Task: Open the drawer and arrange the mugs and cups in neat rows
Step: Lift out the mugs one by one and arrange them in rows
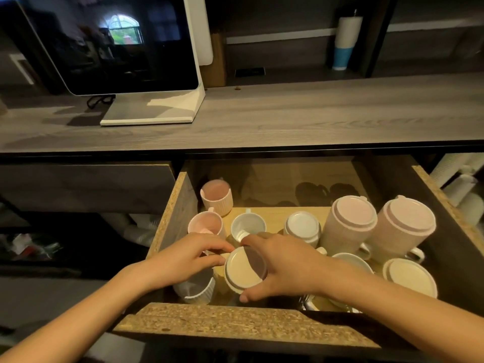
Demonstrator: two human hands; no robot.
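1. Risk of knocking the upright white mug (247, 226) just beyond the right hand (285, 265), or the ribbed cup (199, 290) just below the left hand (193, 258): crowded drawer (172, 218), little clearance.
2. Right hand half-closed around the upturned cream mug (245, 269), thumb under its near edge, fingers over the far rim.
3. Left hand loosely curled, fingertips (226, 249) touching the same mug's left side.
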